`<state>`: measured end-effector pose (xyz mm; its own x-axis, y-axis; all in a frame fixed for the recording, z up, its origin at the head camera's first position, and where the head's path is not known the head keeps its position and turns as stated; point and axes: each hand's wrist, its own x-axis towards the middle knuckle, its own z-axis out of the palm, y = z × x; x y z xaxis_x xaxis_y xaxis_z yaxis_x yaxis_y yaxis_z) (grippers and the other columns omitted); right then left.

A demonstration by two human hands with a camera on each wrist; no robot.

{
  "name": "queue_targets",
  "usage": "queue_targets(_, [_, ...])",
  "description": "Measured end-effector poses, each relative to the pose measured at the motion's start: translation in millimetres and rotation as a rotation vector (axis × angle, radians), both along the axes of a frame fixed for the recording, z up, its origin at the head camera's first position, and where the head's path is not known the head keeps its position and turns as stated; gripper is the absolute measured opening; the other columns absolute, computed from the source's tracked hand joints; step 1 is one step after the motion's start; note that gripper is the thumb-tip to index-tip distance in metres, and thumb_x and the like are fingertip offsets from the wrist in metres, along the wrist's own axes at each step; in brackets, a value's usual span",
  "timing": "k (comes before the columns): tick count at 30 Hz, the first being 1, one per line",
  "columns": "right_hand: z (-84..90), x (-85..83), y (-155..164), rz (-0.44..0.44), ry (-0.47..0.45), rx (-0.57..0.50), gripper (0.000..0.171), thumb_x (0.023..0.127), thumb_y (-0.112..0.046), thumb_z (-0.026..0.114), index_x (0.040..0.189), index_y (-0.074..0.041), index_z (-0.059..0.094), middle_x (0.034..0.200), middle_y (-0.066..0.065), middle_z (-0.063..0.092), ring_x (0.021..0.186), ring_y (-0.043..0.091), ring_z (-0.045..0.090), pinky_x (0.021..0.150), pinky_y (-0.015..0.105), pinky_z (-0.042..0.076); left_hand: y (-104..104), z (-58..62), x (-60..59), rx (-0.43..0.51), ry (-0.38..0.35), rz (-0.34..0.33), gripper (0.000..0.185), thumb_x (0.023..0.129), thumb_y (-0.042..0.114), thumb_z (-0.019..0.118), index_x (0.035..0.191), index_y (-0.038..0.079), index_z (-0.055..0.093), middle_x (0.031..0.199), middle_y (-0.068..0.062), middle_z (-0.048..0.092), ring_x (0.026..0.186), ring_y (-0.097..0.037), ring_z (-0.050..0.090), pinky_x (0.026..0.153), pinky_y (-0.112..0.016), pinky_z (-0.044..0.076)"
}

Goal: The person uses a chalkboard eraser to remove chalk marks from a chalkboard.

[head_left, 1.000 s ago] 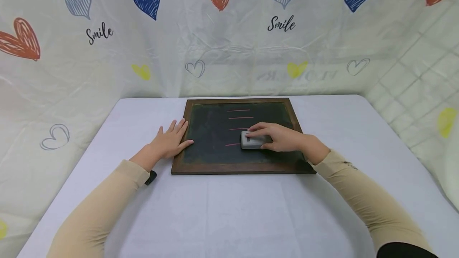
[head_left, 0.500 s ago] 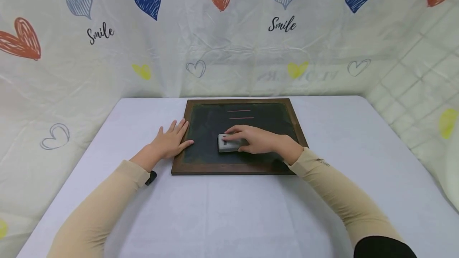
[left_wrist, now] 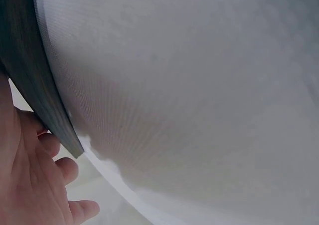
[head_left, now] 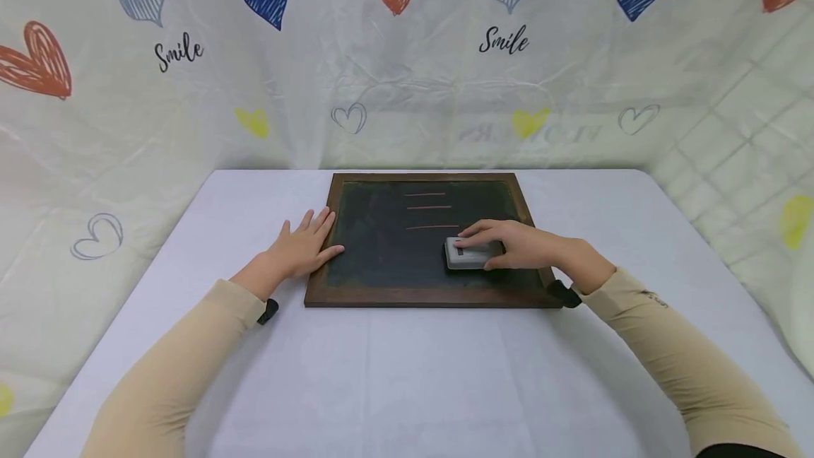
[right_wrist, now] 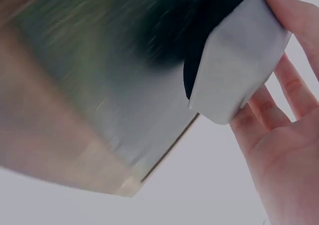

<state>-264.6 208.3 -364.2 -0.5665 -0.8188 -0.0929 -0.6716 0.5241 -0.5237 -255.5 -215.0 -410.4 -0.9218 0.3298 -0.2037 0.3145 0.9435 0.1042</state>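
A framed chalkboard [head_left: 388,253] lies on the white table, with three reddish chalk lines [head_left: 432,227] on its upper part. My right hand [head_left: 524,244] grips a grey board eraser [head_left: 467,260] on the board's right side, thumb on the near side and fingers over the far side. In the right wrist view the eraser [right_wrist: 239,60] shows a dark felt underside facing the board. My left hand [head_left: 299,249] lies with spread fingers on the board's left frame, thumb reaching onto the dark surface. The left wrist view shows that hand [left_wrist: 35,175] beside the wooden frame [left_wrist: 35,70].
The white-covered table [head_left: 381,380] extends around the board on all sides. A pale curtain [head_left: 432,62] printed with hearts and "Smile" hangs behind it and to both sides. Dark wrist cameras [head_left: 562,294] sit under both cuffs.
The right hand slid left with the eraser, then back right. The lowest chalk line seen a second ago no longer shows; the third line is uncovered again. The left hand stays in place.
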Motion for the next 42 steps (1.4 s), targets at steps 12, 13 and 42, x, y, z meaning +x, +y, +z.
queue_targets(12, [3.2,-6.0,-31.1,0.061,0.033,0.052,0.064,0.090,0.002,0.077,0.150,-0.007,0.054,0.152,0.017,0.047,0.135,0.036,0.050,0.097,0.047,0.051,1.0,1.8,1.1,0.002,-0.013,0.009,0.083,0.108,0.055,0.041,0.165,0.005,0.006,0.171,-0.014,0.002,0.156,-0.039,0.002,0.116,-0.071,0.005])
queue_targets(13, [3.5,-7.4,-37.8,0.063,0.034,0.057,0.064,0.091,0.002,0.077,0.150,-0.008,0.054,0.152,0.016,0.046,0.135,0.036,0.050,0.098,0.046,0.051,0.5,2.9,1.1,-0.001,-0.009,0.009,0.083,0.108,0.055,0.041,0.165,0.005,0.006,0.171,-0.014,0.002,0.156,-0.039,0.002,0.116,-0.071,0.005])
queue_targets(42, [2.9,-2.1,-15.8,0.011,-0.008,0.037,0.068,0.089,-0.002,0.079,0.151,-0.012,0.054,0.154,0.012,0.047,0.139,0.036,0.046,0.098,0.046,0.050,-0.4,-6.1,0.4,0.009,-0.008,0.014,0.084,0.108,0.057,0.039,0.165,0.005,0.007,0.171,-0.014,0.002,0.156,-0.040,0.002,0.116,-0.072,0.004])
